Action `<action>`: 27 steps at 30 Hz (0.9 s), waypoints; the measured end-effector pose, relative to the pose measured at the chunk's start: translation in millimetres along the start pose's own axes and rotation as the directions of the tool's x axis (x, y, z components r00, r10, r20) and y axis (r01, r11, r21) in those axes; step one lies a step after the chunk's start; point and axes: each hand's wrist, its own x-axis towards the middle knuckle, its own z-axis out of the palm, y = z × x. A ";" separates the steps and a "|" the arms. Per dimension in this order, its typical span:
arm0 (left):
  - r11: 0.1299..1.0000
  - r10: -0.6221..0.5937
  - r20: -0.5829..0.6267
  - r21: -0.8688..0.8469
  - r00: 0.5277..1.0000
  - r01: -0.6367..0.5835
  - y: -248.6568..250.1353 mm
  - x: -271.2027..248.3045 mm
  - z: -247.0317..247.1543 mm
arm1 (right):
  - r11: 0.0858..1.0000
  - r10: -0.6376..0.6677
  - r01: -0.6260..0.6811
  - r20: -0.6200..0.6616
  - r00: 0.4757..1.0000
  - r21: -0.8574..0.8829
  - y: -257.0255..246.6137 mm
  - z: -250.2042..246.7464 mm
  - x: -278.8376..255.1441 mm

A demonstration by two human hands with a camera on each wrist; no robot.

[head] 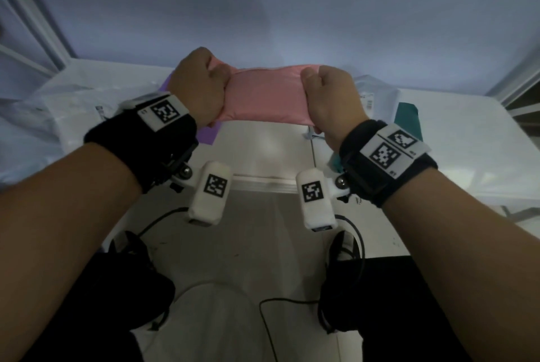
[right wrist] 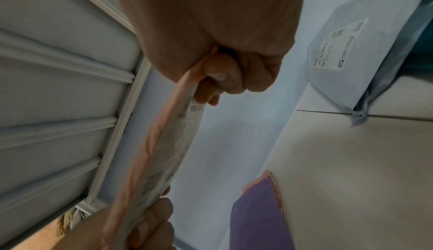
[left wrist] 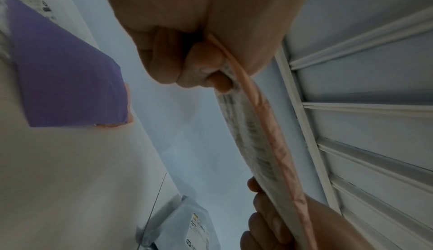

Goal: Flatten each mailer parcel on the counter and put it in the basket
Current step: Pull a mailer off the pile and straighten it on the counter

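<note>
A pink mailer [head: 264,97] hangs stretched between both hands above the white counter [head: 271,154]. My left hand [head: 198,90] grips its left end in a fist and my right hand [head: 330,98] grips its right end the same way. In the left wrist view my left hand [left wrist: 187,65] curls round the mailer's pink edge [left wrist: 269,124], whose underside carries a printed label. In the right wrist view my right hand [right wrist: 225,72] holds the other end of the pink mailer [right wrist: 150,142]. No basket is in view.
A purple mailer [head: 204,134] lies on the counter under my left hand, over a pink one [left wrist: 110,125]. White and pale mailers [head: 73,110] are heaped at the left, a pale blue labelled mailer [right wrist: 346,50] and a teal one [head: 407,119] at the right. Cables trail over the floor below.
</note>
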 end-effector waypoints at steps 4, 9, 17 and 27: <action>0.969 -0.176 0.067 -0.163 0.982 0.185 0.8 -1.9 -0.9 | 1.000 -0.006 0.007 -0.043 0.999 0.026 -1.9 0.9 -1.1; 0.775 -0.380 0.282 -0.424 0.881 0.469 7.6 -9.8 -0.1 | 0.995 0.002 0.003 -0.047 0.999 0.102 -4.7 -1.0 -2.9; 0.984 -0.084 0.163 -0.145 0.983 0.108 -3.6 -5.6 3.9 | 0.989 0.025 -0.025 0.000 1.000 0.143 -0.7 -1.7 -3.4; 0.892 -0.192 0.225 -0.365 0.955 0.266 10.1 -8.3 6.8 | 0.917 0.207 -0.228 0.099 0.973 0.326 -12.0 -10.8 -3.4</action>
